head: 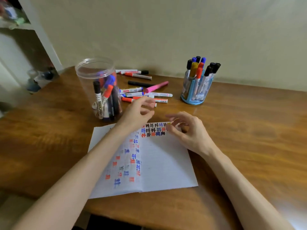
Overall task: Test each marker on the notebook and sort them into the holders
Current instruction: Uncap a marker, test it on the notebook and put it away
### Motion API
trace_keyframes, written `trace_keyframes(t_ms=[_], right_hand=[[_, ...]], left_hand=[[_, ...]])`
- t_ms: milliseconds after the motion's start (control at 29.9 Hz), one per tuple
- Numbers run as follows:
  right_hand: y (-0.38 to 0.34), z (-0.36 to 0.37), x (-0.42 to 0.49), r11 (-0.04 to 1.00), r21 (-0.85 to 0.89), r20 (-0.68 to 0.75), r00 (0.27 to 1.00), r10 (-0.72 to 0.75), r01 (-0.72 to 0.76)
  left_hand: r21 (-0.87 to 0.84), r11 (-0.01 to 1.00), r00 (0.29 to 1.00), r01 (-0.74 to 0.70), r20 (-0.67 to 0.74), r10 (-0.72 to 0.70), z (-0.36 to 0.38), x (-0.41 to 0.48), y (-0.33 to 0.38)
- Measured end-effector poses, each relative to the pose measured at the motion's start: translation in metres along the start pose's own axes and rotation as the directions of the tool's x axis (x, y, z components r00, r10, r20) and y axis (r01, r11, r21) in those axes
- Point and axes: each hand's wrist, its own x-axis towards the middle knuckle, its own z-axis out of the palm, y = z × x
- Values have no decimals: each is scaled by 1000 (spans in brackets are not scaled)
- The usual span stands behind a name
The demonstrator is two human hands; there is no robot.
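An open notebook (pixel 166 160) lies on the wooden table, its pages covered in red, blue and black test marks. Behind it is a loose pile of markers (pixel 146 94). A clear plastic jar (pixel 99 87) at the left holds several markers, and a blue holder (pixel 196 87) at the right holds several more, caps up. My left hand (pixel 137 113) hovers at the near edge of the pile, fingers loosely curled and holding nothing. My right hand (pixel 189 131) hangs over the notebook's top right corner, fingers relaxed and empty.
A pink marker (pixel 157 86) and a black one (pixel 139 83) lie in the pile. More markers (pixel 134 73) lie by the wall behind the jar. White shelving (pixel 25 47) stands at the far left beyond the table edge.
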Motion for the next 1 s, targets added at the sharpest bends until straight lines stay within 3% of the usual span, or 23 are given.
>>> trace_keyframes(t_ms=[167, 334, 401, 535, 635, 736, 803, 903, 1003], right_hand=[[4, -3, -1, 1000, 3, 4, 1000, 22, -22], [8, -6, 1, 999, 22, -52, 998, 32, -31], [10, -5, 1, 999, 26, -72, 997, 38, -36], [13, -4, 1, 999, 31, -102, 994, 42, -39], [12, -3, 1, 996, 80, -128, 991, 50, -40], [14, 0, -2, 987, 159, -144, 989, 15, 8], [13, -1, -3, 973, 230, -167, 985, 49, -9], [4, -7, -5, 917, 378, -215, 951, 223, -130], [-1, -9, -6, 853, 478, -179, 926, 331, -212]], left_hand=[[495, 868, 992, -35, -86, 89, 19, 38, -15], [606, 793, 985, -65, -88, 149, 20, 51, -18], [571, 804, 966, -168, -65, 248, 21, 49, -14], [275, 861, 885, -427, -70, 461, 28, 26, 10], [84, 874, 874, -479, -47, 483, 36, 3, 31], [29, 849, 849, -528, 5, 528, 42, -10, 36], [33, 856, 856, -516, 26, 516, 39, -13, 31], [116, 913, 921, -391, 54, 387, 27, -14, 17], [202, 921, 942, -334, 100, 320, 21, -18, 4]])
